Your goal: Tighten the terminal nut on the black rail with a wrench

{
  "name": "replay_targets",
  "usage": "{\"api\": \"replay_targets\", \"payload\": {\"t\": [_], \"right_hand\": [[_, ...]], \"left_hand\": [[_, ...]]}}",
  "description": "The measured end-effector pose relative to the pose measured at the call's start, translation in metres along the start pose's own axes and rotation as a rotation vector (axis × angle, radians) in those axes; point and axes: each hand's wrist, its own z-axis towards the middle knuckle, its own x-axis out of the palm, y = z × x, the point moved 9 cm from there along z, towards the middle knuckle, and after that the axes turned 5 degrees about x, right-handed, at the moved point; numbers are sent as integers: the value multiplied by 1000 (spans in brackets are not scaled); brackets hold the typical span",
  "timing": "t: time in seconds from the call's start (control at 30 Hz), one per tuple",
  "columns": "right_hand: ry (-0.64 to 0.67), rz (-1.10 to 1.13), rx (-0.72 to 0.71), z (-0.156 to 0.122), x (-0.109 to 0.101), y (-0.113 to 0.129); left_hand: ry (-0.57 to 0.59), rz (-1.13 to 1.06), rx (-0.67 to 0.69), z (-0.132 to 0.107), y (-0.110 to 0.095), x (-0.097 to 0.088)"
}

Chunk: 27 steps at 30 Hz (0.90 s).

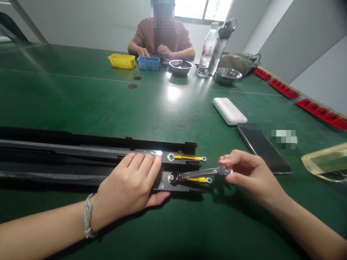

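Note:
Two long black metal channels (81, 169) lie side by side on the green table, their ends in front of me. My left hand (132, 178) is closed over the nearer channel, gripping its edges. Between the thumb and fingers of my right hand (245, 171) is the open end of a combination wrench (202, 172). Its ring end sits around a fastener (171, 177) on the nearer channel. Under the wrench runs a short yellow wire (199, 179) with ring lugs. A matching yellow wire (187, 157) is attached to the farther channel.
A white power bank (229, 111) and a dark phone (262, 148) lie beyond my right hand. Across the table (81, 104), a person (165, 39) sits behind a yellow bin (121, 61), a blue bin (149, 63) and a metal bowl (180, 68). Bottles (207, 50) and red trays (320, 113) stand right.

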Motion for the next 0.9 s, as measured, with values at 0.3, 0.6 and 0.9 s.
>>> {"api": "replay_targets", "payload": {"t": [0.3, 0.6, 0.9], "right_hand": [[70, -17, -112, -11, 12, 12], [141, 10, -117, -17, 23, 11], [71, -13, -128, -13, 17, 13]], "left_hand": [[-1, 2, -5, 1, 0, 0], [6, 1, -1, 1, 2, 3], [0, -8, -3, 0, 2, 6]]}}
